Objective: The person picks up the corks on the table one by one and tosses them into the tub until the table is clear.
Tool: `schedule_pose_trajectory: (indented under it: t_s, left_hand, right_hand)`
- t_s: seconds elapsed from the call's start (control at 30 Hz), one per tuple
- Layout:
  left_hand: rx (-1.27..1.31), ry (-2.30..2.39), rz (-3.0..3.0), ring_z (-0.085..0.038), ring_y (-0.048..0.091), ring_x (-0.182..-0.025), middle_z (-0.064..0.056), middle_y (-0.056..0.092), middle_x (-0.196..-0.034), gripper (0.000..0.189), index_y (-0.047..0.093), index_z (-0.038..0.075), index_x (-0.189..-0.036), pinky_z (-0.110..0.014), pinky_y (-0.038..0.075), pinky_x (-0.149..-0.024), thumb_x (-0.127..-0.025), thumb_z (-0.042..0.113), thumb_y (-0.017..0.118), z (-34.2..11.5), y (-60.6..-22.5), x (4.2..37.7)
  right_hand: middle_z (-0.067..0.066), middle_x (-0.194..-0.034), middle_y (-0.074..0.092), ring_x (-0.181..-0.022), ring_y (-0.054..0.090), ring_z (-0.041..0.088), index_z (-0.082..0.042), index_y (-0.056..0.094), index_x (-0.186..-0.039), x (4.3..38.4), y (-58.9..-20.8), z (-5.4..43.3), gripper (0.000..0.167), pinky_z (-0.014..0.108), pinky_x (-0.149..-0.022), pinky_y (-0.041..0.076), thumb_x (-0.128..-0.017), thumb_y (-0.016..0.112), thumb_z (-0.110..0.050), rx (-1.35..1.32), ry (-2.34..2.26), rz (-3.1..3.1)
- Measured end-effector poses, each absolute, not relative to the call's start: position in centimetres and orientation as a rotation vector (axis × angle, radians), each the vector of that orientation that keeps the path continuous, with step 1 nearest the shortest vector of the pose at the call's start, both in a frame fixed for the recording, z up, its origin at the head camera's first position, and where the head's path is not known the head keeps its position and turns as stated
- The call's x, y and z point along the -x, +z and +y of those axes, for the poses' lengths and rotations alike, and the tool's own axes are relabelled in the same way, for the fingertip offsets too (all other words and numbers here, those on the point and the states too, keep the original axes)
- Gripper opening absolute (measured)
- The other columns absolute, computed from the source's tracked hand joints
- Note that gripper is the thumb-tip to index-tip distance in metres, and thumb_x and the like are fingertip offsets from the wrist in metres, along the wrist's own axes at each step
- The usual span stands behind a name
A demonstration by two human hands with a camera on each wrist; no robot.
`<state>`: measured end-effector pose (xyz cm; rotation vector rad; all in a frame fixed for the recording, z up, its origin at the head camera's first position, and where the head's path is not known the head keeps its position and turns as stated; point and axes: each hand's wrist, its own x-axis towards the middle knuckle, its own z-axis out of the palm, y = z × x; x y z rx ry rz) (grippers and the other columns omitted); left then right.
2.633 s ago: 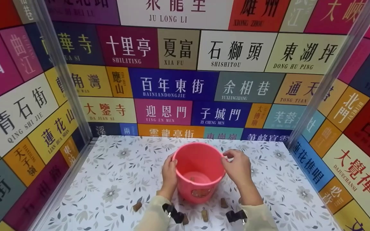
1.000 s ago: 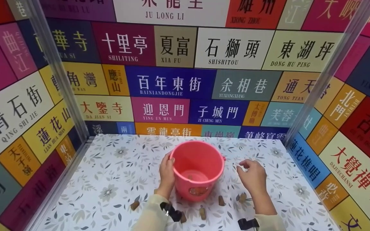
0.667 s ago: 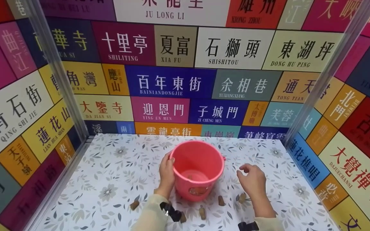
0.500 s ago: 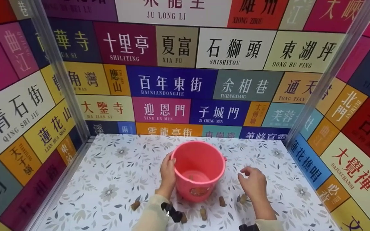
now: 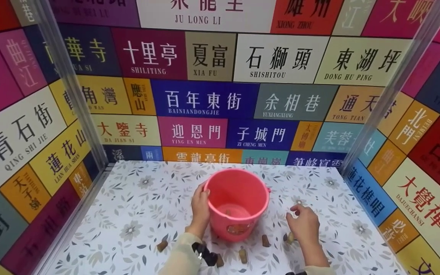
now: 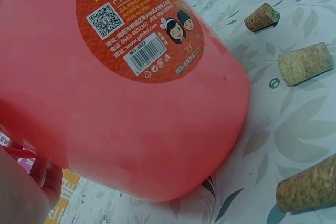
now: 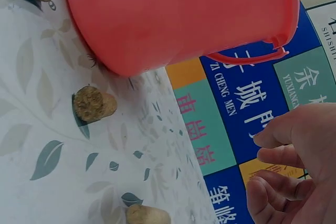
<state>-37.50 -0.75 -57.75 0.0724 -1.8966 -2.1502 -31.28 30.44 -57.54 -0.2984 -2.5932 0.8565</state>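
Observation:
A pink-red plastic bucket [image 5: 239, 225] stands upright on the table, its mouth facing up toward the head camera. My left hand [image 5: 200, 208] grips its left side, with the thumb at the rim. A small cork-like piece [image 5: 227, 212] lies on the bucket's floor. To the right of the bucket hovers my right hand [image 5: 306, 225], apart from it, fingers loosely bent and nothing between them. Nearest that hand lies a cork stopper [image 5: 290, 238]. In the right wrist view, the bucket's handle [image 7: 252, 57] hangs at the far side.
More corks lie in front of the bucket: a left cork [image 5: 162, 245], a middle cork [image 5: 243, 256], a right cork [image 5: 266, 241], and one cork [image 5: 220, 260] partly behind the left wrist strap. Sign-covered panels rise around the leaf-patterned tabletop [image 5: 128, 202].
My right hand has let go of the bucket's rim and moved right and nearer to me. A cork it had hidden now shows. My left hand has stayed on the bucket.

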Motion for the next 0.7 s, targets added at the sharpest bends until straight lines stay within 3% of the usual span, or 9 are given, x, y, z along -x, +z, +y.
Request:
schedule_pose_trajectory:
  t_s: [0.43,0.7]
  left_hand:
    - [-0.044,-2.13,-1.884,-0.036,0.06,-0.139,-0.02,0.064,-0.149,0.044,0.061,0.0,-0.145,-0.052,0.048,-0.119,-0.106,0.009,0.043,-0.7,-57.8,37.7]
    - [-0.065,-2.199,-1.877,-0.033,0.058,-0.142,-0.016,0.063,-0.152,0.045,0.06,0.004,-0.147,-0.051,0.047,-0.121,-0.106,0.012,0.044,-0.7,-57.8,37.7]
  right_hand:
    - [0.026,-0.106,0.066,-0.095,0.063,0.042,0.001,0.074,-0.108,30.9,-59.3,30.5,0.024,0.058,-0.086,0.05,-0.092,0.072,-0.016,0.365,0.867,-2.66]
    - [0.022,-0.098,0.065,-0.087,0.063,0.037,-0.001,0.075,-0.104,30.9,-60.7,31.0,0.023,0.056,-0.08,0.051,-0.089,0.075,-0.018,0.369,0.823,-2.673]
